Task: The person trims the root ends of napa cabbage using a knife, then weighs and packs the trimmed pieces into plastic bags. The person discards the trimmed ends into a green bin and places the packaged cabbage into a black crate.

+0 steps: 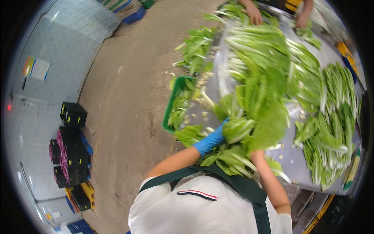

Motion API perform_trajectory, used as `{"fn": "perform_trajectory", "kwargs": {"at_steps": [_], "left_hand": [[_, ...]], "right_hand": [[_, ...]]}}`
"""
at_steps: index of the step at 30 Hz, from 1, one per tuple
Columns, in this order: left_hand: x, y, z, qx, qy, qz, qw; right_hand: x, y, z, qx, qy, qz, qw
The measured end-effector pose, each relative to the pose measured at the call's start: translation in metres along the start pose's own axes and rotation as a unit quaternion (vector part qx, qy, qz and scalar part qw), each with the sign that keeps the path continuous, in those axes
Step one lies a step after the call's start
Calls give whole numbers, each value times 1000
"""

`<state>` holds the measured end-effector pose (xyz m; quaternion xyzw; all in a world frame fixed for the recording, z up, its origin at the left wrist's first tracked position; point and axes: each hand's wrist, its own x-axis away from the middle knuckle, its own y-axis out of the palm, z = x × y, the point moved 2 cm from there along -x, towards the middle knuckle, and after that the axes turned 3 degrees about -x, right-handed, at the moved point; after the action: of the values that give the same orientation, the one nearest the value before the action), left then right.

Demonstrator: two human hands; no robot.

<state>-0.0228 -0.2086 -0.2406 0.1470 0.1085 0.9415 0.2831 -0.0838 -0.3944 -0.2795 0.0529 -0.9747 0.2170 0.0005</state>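
Observation:
My left hand (212, 140), in a blue glove, reaches in among leafy greens with pale stalks, probably bok choy (238, 130). Its fingers are hidden by the leaves. A broad, blurred leaf (270, 125) covers my right hand; only the bare forearm and wrist come out below it. Whether either hand grips a bunch cannot be made out. More leaves (230, 162) lie between my forearms, close against my dark green apron (225, 175). Beyond my hands a large heap of the same greens (260, 44) spreads over the metal table (287, 163).
Another person's hands (253, 14) touch the far greens. Loose bunches (327, 146) lie at the right. A green basket (168, 117) holding leaves adjoins the table's left edge, with cut stalk ends (204, 115) nearby. Black crates (74, 149) are stacked by the left wall.

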Motion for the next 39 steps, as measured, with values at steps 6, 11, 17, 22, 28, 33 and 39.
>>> {"fn": "perform_trajectory", "kwargs": {"at_steps": [6,11,17,22,28,33,39], "left_hand": [[60,-74,82,33,25,47,998],[146,-169,164,117,-47,131,983],[178,-291,175,57,-7,231,971],[124,-393,100,218,-212,165,938],[51,-475,50,-566,-124,153,801],[24,-237,135,-344,77,-44,935],[48,-59,66,-619,150,-384,669]], "right_hand": [[-21,62,-60,164,69,-68,982],[-75,159,-163,51,-4,-136,989],[-152,256,-241,-51,-261,-15,964],[-190,262,-213,-270,201,-200,920],[-144,171,-174,-113,212,-220,945],[-22,5,-135,-89,356,161,916],[94,-92,-32,344,393,235,820]]}}
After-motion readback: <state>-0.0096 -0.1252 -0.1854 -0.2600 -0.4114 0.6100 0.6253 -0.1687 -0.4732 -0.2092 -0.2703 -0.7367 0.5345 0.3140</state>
